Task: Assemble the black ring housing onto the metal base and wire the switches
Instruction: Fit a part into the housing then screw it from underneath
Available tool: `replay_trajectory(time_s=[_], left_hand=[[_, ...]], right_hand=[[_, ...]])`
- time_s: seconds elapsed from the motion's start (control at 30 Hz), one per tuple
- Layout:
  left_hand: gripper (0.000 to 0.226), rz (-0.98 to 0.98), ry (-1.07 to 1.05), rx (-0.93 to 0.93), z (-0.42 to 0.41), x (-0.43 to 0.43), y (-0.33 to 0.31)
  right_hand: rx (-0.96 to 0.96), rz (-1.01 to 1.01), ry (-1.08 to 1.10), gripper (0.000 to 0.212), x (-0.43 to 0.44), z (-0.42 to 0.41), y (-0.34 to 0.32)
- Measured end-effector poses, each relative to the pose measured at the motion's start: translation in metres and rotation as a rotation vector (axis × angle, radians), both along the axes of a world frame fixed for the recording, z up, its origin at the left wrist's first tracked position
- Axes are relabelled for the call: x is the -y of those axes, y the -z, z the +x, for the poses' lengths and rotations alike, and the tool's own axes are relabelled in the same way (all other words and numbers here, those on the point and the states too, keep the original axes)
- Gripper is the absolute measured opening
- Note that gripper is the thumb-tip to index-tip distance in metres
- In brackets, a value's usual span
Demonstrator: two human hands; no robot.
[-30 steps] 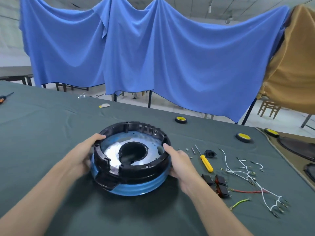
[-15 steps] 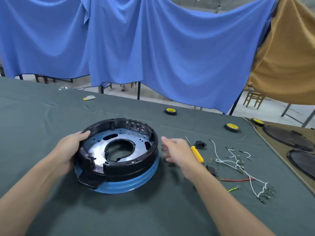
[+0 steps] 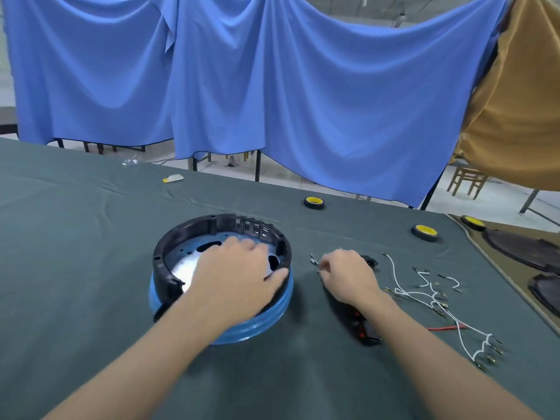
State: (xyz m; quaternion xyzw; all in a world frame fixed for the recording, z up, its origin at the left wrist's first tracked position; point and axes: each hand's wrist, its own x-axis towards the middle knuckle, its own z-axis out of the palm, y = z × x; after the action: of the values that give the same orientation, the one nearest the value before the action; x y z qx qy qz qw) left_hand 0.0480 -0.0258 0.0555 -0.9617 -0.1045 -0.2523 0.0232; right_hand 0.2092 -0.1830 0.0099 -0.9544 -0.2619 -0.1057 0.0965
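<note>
Both forearms are reaching out over the green table [image 3: 91, 237]. The left hand [image 3: 239, 271] is lying flat, fingers straight, across the black ring housing [image 3: 169, 247], which is sitting on the metal base [image 3: 263, 322] near centre. The right hand [image 3: 345, 271] is curling its fingertips at the small screws [image 3: 313, 260] just to the right; I cannot tell if it is pinching one.

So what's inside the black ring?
A shiny metal plate with dark holes, tinted blue near the back. The left hand lies flat on it, thumb over the ring, so the plate's middle is covered and cannot be seen.
</note>
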Motion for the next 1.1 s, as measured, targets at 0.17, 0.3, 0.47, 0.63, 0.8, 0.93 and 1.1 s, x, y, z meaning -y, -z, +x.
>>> replay_trajectory(time_s=[0.17, 0.3, 0.47, 0.63, 0.8, 0.93, 1.1], left_hand=[[0.033, 0.206, 0.02, -0.061, 0.019, 0.035, 0.009], [0.041, 0.285, 0.054, 0.054, 0.023, 0.036, 0.024], [0.025, 0.412, 0.192, 0.09, 0.017, 0.014, 0.032], [0.031, 0.368, 0.349, 0.183, -0.002, -0.024, 0.034], [0.028, 0.376, 0.337, 0.14, -0.012, -0.038, 0.026], [0.037, 0.249, 0.16, 0.167, 0.005, -0.01, 0.021], [0.039, 0.186, -0.071, -0.053, 0.025, 0.009, 0.023]], right_hand=[[0.019, -0.054, 0.037, 0.019, -0.008, 0.001, -0.003], [0.081, -0.145, 0.006, 0.014, -0.015, -0.001, -0.002], [0.172, -0.197, -0.107, 0.02, -0.012, 0.001, 0.002], [-0.046, 0.214, -0.174, 0.014, -0.008, -0.008, -0.007], [-0.275, 0.509, -0.192, 0.018, -0.01, -0.025, -0.022], [-0.323, 0.603, -0.198, 0.015, -0.015, -0.038, -0.027], [-0.455, 0.78, -0.18, 0.011, -0.016, -0.051, -0.028]])
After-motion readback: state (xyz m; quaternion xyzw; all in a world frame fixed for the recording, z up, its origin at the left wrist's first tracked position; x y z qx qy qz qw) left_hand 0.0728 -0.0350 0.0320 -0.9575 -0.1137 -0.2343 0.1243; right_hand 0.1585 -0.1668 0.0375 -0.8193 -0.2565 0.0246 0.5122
